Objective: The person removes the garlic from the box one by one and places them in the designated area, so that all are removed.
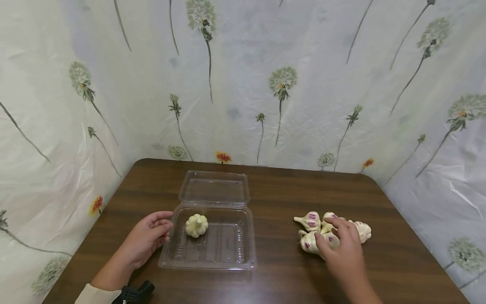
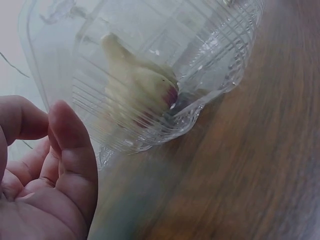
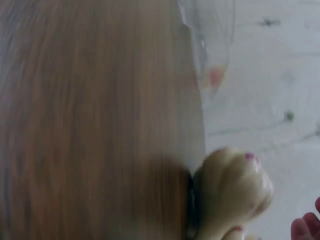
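Note:
A clear plastic clamshell container lies with its lid folded back on the table. One pale garlic bulb sits in its left part, and the left wrist view shows this bulb through the ribbed wall. My left hand is at the container's left rim, with thumb and index fingertip meeting on the edge. To the right, several purple-streaked garlic bulbs lie in a group. My right hand hovers over them with thumb and fingers spread, partly hiding some. In the right wrist view, fingertips appear apart from a bulb.
The brown wooden table has its far edge against a hanging sheet printed with dandelions. Table surface lies between the container and the garlic group. A black band is on the left wrist.

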### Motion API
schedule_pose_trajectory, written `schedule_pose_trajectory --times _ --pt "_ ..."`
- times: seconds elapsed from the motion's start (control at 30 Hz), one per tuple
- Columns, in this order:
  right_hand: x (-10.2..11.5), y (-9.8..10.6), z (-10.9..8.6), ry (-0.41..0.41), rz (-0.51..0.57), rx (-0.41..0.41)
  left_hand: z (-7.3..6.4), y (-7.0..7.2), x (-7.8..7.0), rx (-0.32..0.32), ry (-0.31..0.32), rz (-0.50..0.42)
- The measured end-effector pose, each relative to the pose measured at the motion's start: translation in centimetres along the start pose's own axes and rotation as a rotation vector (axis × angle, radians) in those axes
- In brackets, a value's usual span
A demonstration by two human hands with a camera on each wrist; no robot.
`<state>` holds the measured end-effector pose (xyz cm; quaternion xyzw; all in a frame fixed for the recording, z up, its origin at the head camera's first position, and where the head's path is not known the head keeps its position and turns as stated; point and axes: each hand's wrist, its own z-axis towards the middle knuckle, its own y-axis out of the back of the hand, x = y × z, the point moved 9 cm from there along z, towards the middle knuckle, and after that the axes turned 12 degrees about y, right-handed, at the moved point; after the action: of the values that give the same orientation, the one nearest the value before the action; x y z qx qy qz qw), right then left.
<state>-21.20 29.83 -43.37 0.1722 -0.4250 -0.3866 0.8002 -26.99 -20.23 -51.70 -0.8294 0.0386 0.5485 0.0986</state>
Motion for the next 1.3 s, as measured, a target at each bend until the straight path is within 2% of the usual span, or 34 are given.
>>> schedule_pose_trajectory --times 0.17,0.23,0.43,0.77,1.13,1.3 --pt "2.2 -1.4 0.3 0.157 -0.013 0.033 0.0 -0.3 -0.1 0.005 -0.003 -0.001" --pt "3.1 -1.9 0.4 0.207 0.013 0.033 0.0 -0.4 -0.1 0.005 -0.003 0.001" --pt "5.0 -3.4 0.8 0.301 0.065 0.072 -0.1 -0.3 -0.2 0.006 -0.004 0.003" --pt "6.3 -5.7 0.9 0.347 0.120 0.136 -0.1 -0.1 -0.2 0.020 -0.003 0.005" --pt "9.5 -7.7 1.7 0.429 0.147 0.213 0.0 -0.1 0.0 0.022 -0.004 0.008" --pt "10.7 -8.6 1.9 0.433 0.191 0.244 0.0 -0.1 0.0 0.020 -0.006 0.011"
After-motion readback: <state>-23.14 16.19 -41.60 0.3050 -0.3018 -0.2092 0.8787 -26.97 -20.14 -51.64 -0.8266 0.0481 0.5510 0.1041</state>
